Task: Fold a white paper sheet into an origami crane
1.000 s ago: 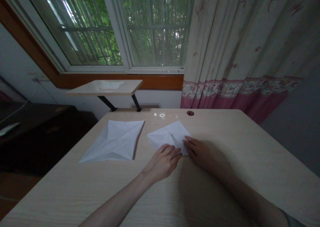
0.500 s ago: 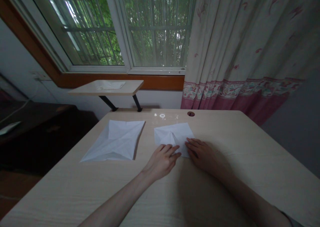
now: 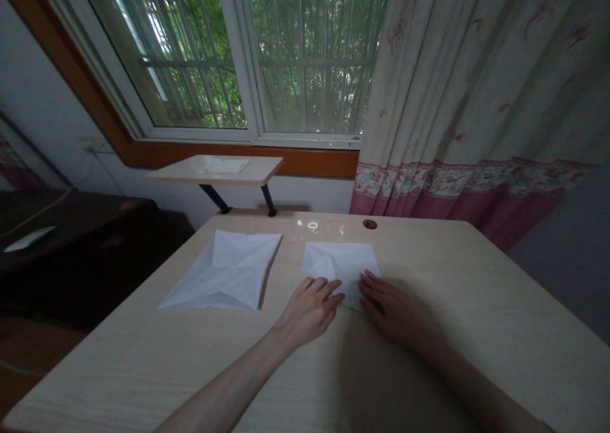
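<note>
A small sheet of white paper [image 3: 355, 258], creased with a raised fold at its left, lies on the pale wooden desk between my hands. My left hand [image 3: 312, 306] rests over its near left edge, fingers slightly bent and apart, thumb toward the right. On the right edge lies my right hand [image 3: 388, 302], with its fingers stretched out and the tips touching the paper. Both palms face down, and they cover the paper's near corners. A larger folded white paper [image 3: 236, 268] with crossing creases lies to the left, apart from both hands.
A raised shelf [image 3: 219, 169] on black legs stands at the desk's back left, with a white paper [image 3: 223, 165] on it. A round cable hole [image 3: 370, 224] sits near the back edge. Behind are a barred window and a curtain [image 3: 429, 102]. A dark cabinet [image 3: 95, 242] stands left.
The small paper has turned slightly clockwise under my hands. The hands keep nearly the same pose. The whole view has shifted a little.
</note>
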Demonstrator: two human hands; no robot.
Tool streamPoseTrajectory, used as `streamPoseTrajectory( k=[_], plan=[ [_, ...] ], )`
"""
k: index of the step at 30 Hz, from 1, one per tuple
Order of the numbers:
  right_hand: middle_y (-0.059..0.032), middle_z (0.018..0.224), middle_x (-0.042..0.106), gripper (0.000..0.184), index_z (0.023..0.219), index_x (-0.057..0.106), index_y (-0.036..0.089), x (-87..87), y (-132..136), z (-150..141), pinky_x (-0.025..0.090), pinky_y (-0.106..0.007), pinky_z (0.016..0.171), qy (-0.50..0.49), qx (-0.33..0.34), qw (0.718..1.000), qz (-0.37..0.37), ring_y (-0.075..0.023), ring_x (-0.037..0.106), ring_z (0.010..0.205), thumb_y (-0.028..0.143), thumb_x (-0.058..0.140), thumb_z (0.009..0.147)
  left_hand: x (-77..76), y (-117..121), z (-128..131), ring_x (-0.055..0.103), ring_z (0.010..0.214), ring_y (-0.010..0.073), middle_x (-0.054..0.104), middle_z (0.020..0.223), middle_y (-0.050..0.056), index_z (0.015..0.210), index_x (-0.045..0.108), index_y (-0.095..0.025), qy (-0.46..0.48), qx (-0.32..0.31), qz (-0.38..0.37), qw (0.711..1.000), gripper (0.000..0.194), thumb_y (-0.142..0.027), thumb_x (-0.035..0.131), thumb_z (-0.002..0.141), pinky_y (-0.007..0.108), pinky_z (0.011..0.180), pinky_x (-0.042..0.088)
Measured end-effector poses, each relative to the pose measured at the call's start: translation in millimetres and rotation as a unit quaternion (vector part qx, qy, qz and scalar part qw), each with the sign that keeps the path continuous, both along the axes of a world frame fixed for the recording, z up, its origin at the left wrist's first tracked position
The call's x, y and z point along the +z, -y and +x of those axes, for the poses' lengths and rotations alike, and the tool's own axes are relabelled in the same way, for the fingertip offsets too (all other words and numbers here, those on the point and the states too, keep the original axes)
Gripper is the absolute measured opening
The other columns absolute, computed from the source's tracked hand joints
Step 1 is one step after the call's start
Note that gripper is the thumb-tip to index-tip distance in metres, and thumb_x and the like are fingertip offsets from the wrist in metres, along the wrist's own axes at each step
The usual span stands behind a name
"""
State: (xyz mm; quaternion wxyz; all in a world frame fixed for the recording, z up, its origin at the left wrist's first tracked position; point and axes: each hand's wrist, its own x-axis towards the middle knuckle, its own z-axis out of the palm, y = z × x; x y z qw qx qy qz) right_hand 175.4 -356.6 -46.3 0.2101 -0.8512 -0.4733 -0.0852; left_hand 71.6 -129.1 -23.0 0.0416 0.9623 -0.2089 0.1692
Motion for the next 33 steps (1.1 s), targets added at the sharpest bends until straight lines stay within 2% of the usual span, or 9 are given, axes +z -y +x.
streamPoseTrajectory(
  k=[5, 10, 16, 23, 28, 33],
  plan=[
    [-0.0117, 0.134, 0.061, 0.033, 0.118, 0.07, 0.016, 6.8, 1, -4, 0.046, -0.045, 0.108, 0.01, 0.02, 1.0, 0.008, -0.0255, 0.052, 0.13, 0.032, 0.048, 0.098, 1.3, 0, 0, 0.054, 0.108, 0.0232, 0.06, 0.135, 0.003, 0.121, 0.063, -0.023, 0.001, 0.003, -0.002, 1.0, 0.028, -0.023, 0.055, 0.094, 0.039, 0.087, 0.043],
    [-0.0093, 0.122, 0.069, 0.03, 0.107, 0.075, 0.02, 8.9, 0, -6, 0.054, -0.039, 0.098, 0.028, 0.02, 0.999, 0.009, -0.0237, 0.067, 0.112, 0.025, 0.047, 0.096, 0.6, -1, 0, 0.056, 0.106, 0.0244, 0.061, 0.133, 0.004, 0.117, 0.065, -0.022, 0.006, 0.009, -0.005, 1.0, 0.025, -0.025, 0.051, 0.096, 0.041, 0.085, 0.045],
    [-0.0087, 0.118, 0.071, 0.029, 0.105, 0.075, 0.021, 3.4, -2, -7, 0.06, -0.035, 0.084, 0.068, -0.035, 0.997, -0.013, -0.0235, 0.074, 0.091, 0.019, 0.048, 0.094, 0.5, -2, 0, 0.053, 0.117, 0.026, 0.056, 0.141, 0.005, 0.123, 0.063, -0.022, -0.005, -0.003, -0.024, 1.0, 0.029, -0.025, 0.053, 0.096, 0.042, 0.094, 0.046],
    [-0.0109, 0.108, 0.075, 0.029, 0.102, 0.073, 0.019, -3.7, 0, -6, 0.059, -0.035, 0.079, 0.123, -0.042, 0.991, -0.022, -0.024, 0.073, 0.089, 0.017, 0.046, 0.093, -1.3, -2, 0, 0.04, 0.139, 0.028, 0.044, 0.152, 0.004, 0.127, 0.063, -0.026, -0.037, -0.045, -0.059, 0.997, 0.032, -0.029, 0.054, 0.097, 0.045, 0.108, 0.042],
    [-0.0098, 0.096, 0.076, 0.024, 0.092, 0.071, 0.02, 0.8, 0, -9, 0.054, -0.033, 0.073, 0.15, -0.048, 0.987, -0.031, -0.0222, 0.071, 0.078, 0.016, 0.047, 0.093, 0.1, -1, -1, 0.034, 0.143, 0.0272, 0.036, 0.157, 0.006, 0.133, 0.058, -0.025, -0.062, -0.058, -0.065, 0.994, 0.036, -0.033, 0.052, 0.098, 0.045, 0.111, 0.041],
    [-0.0074, 0.086, 0.072, 0.024, 0.086, 0.066, 0.02, 5.9, -3, -11, 0.05, -0.033, 0.071, 0.169, -0.051, 0.984, -0.031, -0.0214, 0.067, 0.077, 0.016, 0.044, 0.095, -0.9, -2, 0, 0.032, 0.145, 0.0272, 0.031, 0.159, 0.006, 0.134, 0.058, -0.026, -0.077, -0.062, -0.075, 0.992, 0.037, -0.033, 0.054, 0.098, 0.046, 0.113, 0.04]
  ],
)
